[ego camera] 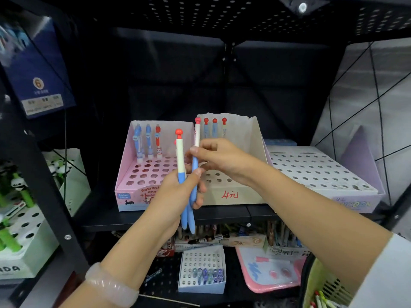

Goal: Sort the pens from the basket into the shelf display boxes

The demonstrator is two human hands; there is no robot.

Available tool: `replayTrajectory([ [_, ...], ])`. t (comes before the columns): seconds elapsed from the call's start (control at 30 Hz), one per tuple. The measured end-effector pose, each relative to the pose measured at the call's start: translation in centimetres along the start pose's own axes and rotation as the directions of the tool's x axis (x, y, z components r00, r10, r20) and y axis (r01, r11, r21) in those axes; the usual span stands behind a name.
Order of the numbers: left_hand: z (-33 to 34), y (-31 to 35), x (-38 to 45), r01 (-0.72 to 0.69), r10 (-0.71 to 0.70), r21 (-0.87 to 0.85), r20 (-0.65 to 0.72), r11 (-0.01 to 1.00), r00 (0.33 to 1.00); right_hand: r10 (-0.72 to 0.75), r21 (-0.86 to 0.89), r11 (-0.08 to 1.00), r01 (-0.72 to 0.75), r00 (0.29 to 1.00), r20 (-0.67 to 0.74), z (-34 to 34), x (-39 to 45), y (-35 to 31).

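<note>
While pink box [133, 174] and cream box [249, 138] stand mid-frame, our left hand [178, 192] grips blue-cream pens [180, 156]; right hand [222, 158] pinches one pen [197, 138].

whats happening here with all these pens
A person is sorting pens at a shelf. The left hand grips a couple of blue and cream pens with red caps, and the right hand pinches one of them, a pen raised above the rest. Behind stand a pink display box holding three pens and a cream display box with three red-capped ones. A green basket sits at lower right.
</note>
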State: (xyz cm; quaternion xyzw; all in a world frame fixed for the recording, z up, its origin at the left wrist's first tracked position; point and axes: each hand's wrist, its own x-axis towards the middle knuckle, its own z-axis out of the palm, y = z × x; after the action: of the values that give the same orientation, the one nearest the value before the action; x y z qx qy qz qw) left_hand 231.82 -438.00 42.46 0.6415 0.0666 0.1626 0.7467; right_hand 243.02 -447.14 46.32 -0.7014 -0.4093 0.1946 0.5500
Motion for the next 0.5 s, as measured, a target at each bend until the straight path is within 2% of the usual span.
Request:
replayTrajectory([
  [0.1,0.5,0.0,0.0,0.035,-0.034,-0.043,0.016,0.998,0.999,-0.023,0.047,0.998,0.029,0.991,-0.128,-0.7,-0.3,-0.2],
  [0.2,0.4,0.0,-0.1,0.065,-0.062,-0.052,0.046,0.997,0.997,-0.020,0.108,0.992,0.072,0.905,-0.424,-3.0,-0.1,-0.6],
  [0.23,0.3,-0.1,-0.1,0.065,-0.064,-0.026,0.054,0.998,0.997,-0.047,0.053,0.995,0.086,0.853,-0.520,-4.0,0.1,-0.7],
  [0.3,0.1,-0.1,-0.1,0.073,-0.073,0.005,0.056,0.997,0.996,-0.156,-0.198,0.980,0.035,0.751,-0.641,-5.9,0.4,-0.2],
  [0.37,0.0,-0.1,0.0,0.085,-0.086,0.008,0.054,0.996,0.995,-0.232,-0.391,0.918,-0.066,0.709,-0.666,-7.2,0.7,0.6],
  [0.5,-0.2,-0.1,0.1,0.101,-0.101,0.005,0.060,0.995,0.993,-0.213,-0.450,0.879,-0.155,0.718,-0.663,-7.4,2.0,2.0],
])
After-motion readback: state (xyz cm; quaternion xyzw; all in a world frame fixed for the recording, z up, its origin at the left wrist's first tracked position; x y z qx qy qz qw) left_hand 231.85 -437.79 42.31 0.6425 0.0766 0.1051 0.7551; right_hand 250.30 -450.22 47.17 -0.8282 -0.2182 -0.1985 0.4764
